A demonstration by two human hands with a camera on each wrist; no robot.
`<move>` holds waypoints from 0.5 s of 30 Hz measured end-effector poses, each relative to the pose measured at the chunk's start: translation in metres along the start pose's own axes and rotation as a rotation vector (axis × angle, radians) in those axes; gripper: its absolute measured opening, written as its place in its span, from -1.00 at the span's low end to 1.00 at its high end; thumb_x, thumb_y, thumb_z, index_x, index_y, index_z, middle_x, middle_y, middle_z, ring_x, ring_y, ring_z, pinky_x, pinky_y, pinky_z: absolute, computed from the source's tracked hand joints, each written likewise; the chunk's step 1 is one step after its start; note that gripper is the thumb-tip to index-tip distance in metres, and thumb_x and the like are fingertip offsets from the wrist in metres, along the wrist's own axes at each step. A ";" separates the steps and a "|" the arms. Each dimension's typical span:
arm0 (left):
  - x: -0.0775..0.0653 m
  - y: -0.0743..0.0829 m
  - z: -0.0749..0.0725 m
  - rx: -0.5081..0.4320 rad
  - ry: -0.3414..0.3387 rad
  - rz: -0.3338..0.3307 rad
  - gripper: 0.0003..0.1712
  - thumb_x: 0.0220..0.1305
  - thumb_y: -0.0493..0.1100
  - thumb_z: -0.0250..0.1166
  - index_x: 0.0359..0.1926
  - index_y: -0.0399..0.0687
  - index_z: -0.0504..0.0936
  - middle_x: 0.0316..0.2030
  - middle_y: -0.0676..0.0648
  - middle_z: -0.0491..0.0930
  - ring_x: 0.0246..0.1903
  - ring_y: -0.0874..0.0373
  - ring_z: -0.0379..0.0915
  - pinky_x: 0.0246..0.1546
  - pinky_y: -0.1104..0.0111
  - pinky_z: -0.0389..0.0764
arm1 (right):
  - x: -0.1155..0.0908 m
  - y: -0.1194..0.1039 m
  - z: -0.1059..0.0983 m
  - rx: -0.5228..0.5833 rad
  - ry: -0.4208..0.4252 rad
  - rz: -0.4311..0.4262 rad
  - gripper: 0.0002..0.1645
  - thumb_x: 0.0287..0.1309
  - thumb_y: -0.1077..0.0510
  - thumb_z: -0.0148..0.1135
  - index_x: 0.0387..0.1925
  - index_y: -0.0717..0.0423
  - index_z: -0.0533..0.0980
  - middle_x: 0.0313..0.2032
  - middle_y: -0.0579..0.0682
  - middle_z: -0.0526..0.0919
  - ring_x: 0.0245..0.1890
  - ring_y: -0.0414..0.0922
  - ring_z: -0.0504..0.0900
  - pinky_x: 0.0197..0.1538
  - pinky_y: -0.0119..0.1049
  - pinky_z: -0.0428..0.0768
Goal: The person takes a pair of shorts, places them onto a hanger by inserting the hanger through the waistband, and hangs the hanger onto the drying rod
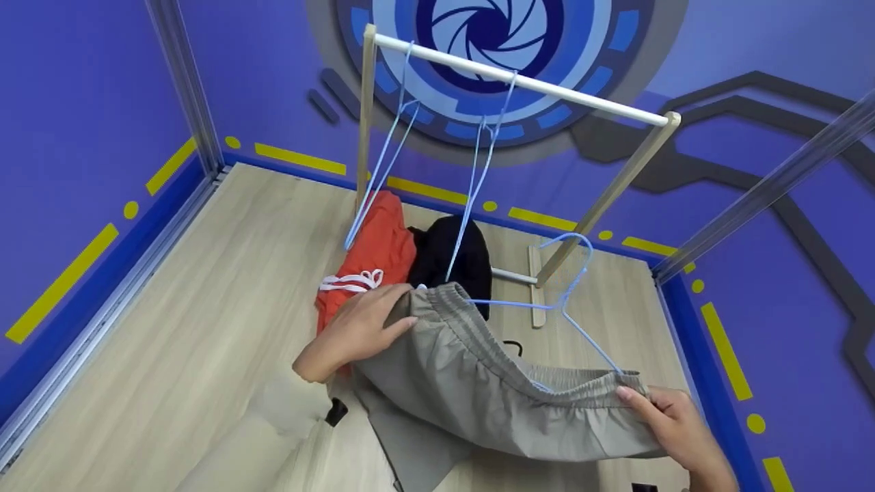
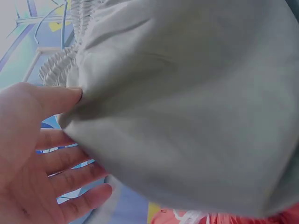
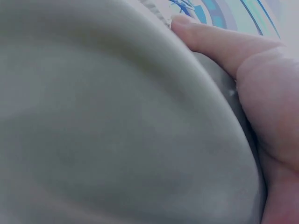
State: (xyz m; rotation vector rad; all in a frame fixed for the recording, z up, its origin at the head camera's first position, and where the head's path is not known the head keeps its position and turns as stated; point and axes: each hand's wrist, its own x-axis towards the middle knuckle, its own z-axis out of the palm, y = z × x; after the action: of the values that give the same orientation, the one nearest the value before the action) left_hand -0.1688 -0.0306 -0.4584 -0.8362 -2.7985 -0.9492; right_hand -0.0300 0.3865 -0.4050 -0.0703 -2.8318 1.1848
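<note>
Here, we see the left hand [image 1: 362, 328], fingers spread, and right hand [image 1: 677, 424], fingers partly hidden, pinching grey pants [image 1: 499, 403] that half cover a blue hanger [image 1: 562, 306].

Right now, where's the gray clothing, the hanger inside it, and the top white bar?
Gray clothing [image 1: 509, 403]: head view, front fabric.
Hanger inside [image 1: 562, 305]: head view, neck.
Top white bar [image 1: 533, 84]: head view, middle.

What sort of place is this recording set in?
Probably a staged booth rather than a home: blue walls with printed graphics meet at metal posts around a wood-grain surface, where a rack stands.
</note>
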 end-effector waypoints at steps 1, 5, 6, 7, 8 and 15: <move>0.000 -0.001 0.001 0.000 -0.003 -0.005 -0.39 0.21 0.11 0.16 0.22 -0.03 0.34 0.14 -0.04 0.44 0.13 0.09 0.37 0.11 0.16 0.41 | -0.001 0.000 -0.002 -0.005 0.010 0.005 -0.52 0.16 0.30 0.11 -0.80 0.18 0.18 -0.77 -0.21 0.07 -0.80 -0.39 0.05 -0.76 -0.40 0.10; -0.003 -0.005 0.006 -0.007 -0.022 -0.015 -0.38 0.21 0.12 0.16 0.22 -0.05 0.34 0.15 -0.08 0.44 0.14 0.06 0.38 0.11 0.13 0.41 | -0.001 0.008 -0.010 -0.033 0.062 0.009 -0.50 0.16 0.28 0.13 -0.81 0.19 0.16 -0.79 -0.19 0.05 -0.81 -0.40 0.04 -0.77 -0.42 0.10; -0.004 -0.007 0.008 -0.003 -0.030 -0.014 -0.38 0.21 0.12 0.16 0.22 -0.05 0.34 0.14 -0.08 0.45 0.13 0.06 0.39 0.09 0.13 0.42 | -0.001 0.010 -0.012 -0.039 0.077 0.010 -0.49 0.15 0.27 0.14 -0.82 0.19 0.16 -0.79 -0.19 0.04 -0.81 -0.40 0.03 -0.77 -0.42 0.09; -0.004 -0.008 0.010 0.001 -0.038 -0.011 -0.38 0.21 0.12 0.15 0.21 -0.06 0.35 0.13 -0.09 0.46 0.11 0.05 0.40 0.08 0.13 0.43 | 0.000 0.012 -0.014 -0.044 0.092 0.011 -0.48 0.15 0.26 0.15 -0.82 0.19 0.15 -0.80 -0.19 0.04 -0.82 -0.40 0.03 -0.77 -0.42 0.09; -0.005 -0.010 0.013 0.004 -0.046 -0.006 -0.39 0.21 0.13 0.15 0.21 -0.07 0.35 0.12 -0.10 0.47 0.10 0.05 0.41 0.07 0.13 0.44 | 0.000 0.013 -0.016 -0.051 0.104 0.010 -0.47 0.14 0.25 0.16 -0.82 0.20 0.15 -0.80 -0.19 0.04 -0.82 -0.40 0.03 -0.78 -0.43 0.10; -0.011 -0.025 0.027 -0.043 -0.099 -0.051 -0.38 0.19 0.11 0.17 0.19 -0.10 0.36 0.10 -0.10 0.47 0.08 0.03 0.41 0.06 0.11 0.44 | -0.001 0.007 -0.028 -0.109 0.165 0.065 -0.41 0.14 0.12 0.19 -0.83 0.22 0.14 -0.83 -0.23 0.03 -0.83 -0.38 0.02 -0.77 -0.42 0.11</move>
State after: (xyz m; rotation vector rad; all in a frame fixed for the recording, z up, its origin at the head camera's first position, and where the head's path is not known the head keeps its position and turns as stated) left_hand -0.1699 -0.0363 -0.4962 -0.8438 -2.9062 -1.0052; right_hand -0.0262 0.4109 -0.3903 -0.2557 -2.7651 0.9855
